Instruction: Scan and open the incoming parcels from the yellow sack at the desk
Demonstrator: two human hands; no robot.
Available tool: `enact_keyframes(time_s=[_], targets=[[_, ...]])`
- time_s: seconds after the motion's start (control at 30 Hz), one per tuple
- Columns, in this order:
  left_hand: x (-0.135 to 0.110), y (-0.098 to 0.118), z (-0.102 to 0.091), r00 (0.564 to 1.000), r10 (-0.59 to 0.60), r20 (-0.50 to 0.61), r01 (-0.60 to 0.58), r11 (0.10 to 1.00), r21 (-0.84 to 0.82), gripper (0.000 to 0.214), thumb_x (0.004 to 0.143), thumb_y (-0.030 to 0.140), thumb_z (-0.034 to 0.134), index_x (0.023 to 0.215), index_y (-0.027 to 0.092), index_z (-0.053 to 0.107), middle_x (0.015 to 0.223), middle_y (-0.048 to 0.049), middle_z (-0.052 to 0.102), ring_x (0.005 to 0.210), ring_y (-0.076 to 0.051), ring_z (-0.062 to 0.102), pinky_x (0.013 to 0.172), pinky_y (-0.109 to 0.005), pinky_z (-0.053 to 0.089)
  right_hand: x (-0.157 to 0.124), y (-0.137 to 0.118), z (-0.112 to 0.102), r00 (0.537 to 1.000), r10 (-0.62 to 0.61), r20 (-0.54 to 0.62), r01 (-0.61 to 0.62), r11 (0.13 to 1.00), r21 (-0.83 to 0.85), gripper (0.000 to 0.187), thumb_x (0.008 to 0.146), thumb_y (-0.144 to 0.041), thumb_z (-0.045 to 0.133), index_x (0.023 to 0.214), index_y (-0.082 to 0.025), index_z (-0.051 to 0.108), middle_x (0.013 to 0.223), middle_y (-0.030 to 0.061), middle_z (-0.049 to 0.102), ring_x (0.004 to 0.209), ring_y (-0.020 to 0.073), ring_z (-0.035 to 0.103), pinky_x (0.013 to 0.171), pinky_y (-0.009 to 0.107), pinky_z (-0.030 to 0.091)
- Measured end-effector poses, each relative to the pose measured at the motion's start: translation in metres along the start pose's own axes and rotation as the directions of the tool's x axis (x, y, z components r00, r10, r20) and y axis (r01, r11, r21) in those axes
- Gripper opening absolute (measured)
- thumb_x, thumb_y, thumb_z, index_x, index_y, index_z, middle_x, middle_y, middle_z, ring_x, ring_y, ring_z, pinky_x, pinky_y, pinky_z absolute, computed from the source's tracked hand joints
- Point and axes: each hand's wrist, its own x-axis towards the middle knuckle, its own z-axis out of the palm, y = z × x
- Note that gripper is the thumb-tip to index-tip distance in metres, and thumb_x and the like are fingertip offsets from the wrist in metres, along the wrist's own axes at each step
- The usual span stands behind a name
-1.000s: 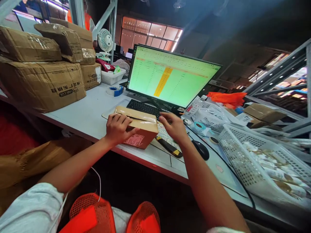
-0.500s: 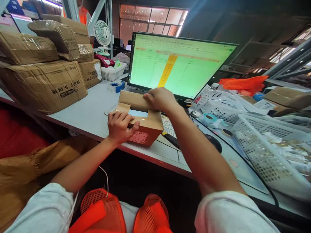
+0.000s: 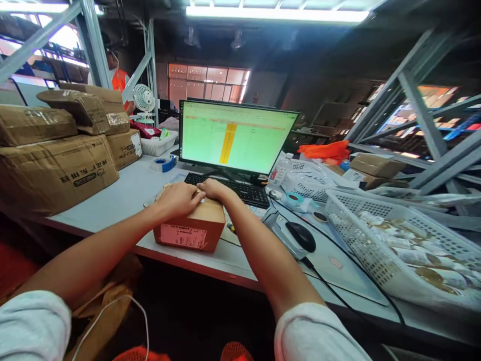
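One small cardboard box (image 3: pixel 195 224), squared and smooth-sided, tan on top and redder across the front, set near the close edge of a flat, pale worktop (image 3: pixel 126 193). On its front, a printed paper label (image 3: pixel 183 236), flat and rectangular. Behind it, a black keyboard (image 3: pixel 246 194) with close rows of keys, then a thin-framed monitor (image 3: pixel 244 140) lit green with an upright yellow band. To the right, a rounded black mouse (image 3: pixel 300 236) against an angular grey device (image 3: pixel 276 225), plus a turquoise roll of tape (image 3: pixel 294 198) and a white plastic basket (image 3: pixel 361 250), walls pierced with rows of small holes, contents pale and jumbled. To the left, a stack of creased brown cartons (image 3: pixel 60 173), glossy tape across the cardboard.

Left hand (image 3: pixel 179 199) laid palm-down over the left part of the box top, thumb stretched toward the right, fingertips hidden. Right hand (image 3: pixel 215 189) bent over the far part of the same top, fingers curled inward, close up to the left thumb. Both in contact with the box; cannot tell whether grasping a flap or only pressing down.
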Motion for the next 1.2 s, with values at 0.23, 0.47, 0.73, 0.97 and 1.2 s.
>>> enact_keyframes(time_s=[0.23, 0.47, 0.73, 0.97, 1.2], targets=[[-0.063, 0.021, 0.003, 0.936, 0.129, -0.327, -0.087, 0.986, 0.14, 0.05, 0.104, 0.044, 0.033, 0.075, 0.019, 0.065, 0.077, -0.0108, 0.069, 0.078, -0.026, 0.067, 0.067, -0.034, 0.041, 0.001, 0.0, 0.003, 0.997, 0.072, -0.034, -0.068, 0.993, 0.094, 0.045, 0.107, -0.035, 0.042, 0.119, -0.009, 0.077, 0.122, 0.0195, 0.074, 0.111, 0.0288, 0.071, 0.088, 0.03, 0.051], [-0.095, 0.022, -0.024, 0.978, 0.149, 0.147, -0.136, 0.986, -0.095, 0.028, 0.102, 0.035, 0.04, 0.106, 0.021, 0.064, 0.094, -0.0062, 0.073, 0.08, -0.023, 0.067, 0.067, -0.033, 0.043, 0.001, 0.004, 0.007, 0.992, 0.085, -0.093, -0.064, 0.976, 0.209, 0.041, 0.105, -0.036, 0.049, 0.112, -0.011, 0.08, 0.119, 0.0192, 0.075, 0.109, 0.028, 0.071, 0.088, 0.028, 0.049], [0.018, -0.011, -0.047, 0.807, 0.258, 0.532, -0.294, 0.956, -0.018, 0.064, 0.073, 0.035, 0.075, 0.133, 0.02, 0.06, 0.133, -0.0118, 0.065, 0.118, -0.029, 0.064, 0.096, -0.034, 0.05, -0.011, 0.004, 0.011, 0.925, 0.133, -0.356, 0.005, 0.933, 0.361, 0.031, 0.101, -0.03, 0.055, 0.102, -0.011, 0.08, 0.106, 0.0135, 0.078, 0.095, 0.0203, 0.069, 0.081, 0.025, 0.046], [0.013, 0.0, -0.035, 0.869, 0.23, 0.438, -0.315, 0.94, 0.133, 0.072, 0.07, 0.04, 0.077, 0.138, 0.02, 0.063, 0.131, -0.0197, 0.067, 0.116, -0.037, 0.066, 0.095, -0.041, 0.052, -0.086, 0.043, 0.006, 0.727, 0.296, -0.619, 0.149, 0.813, 0.563, 0.039, 0.102, -0.035, 0.043, 0.112, -0.01, 0.072, 0.113, 0.0136, 0.075, 0.103, 0.0191, 0.068, 0.093, 0.028, 0.049], [-0.068, -0.028, -0.054, 0.97, 0.239, -0.036, -0.239, 0.971, 0.017, 0.062, 0.081, 0.059, 0.066, 0.136, 0.03, 0.062, 0.128, -0.0087, 0.072, 0.11, -0.033, 0.07, 0.091, -0.042, 0.055, -0.239, 0.075, 0.105, 0.832, 0.333, -0.444, 0.358, 0.29, 0.888, 0.067, 0.078, -0.056, 0.082, 0.134, -0.025, 0.063, 0.125, 0.0132, 0.069, 0.119, 0.0283, 0.065, 0.101, 0.045, 0.05]])
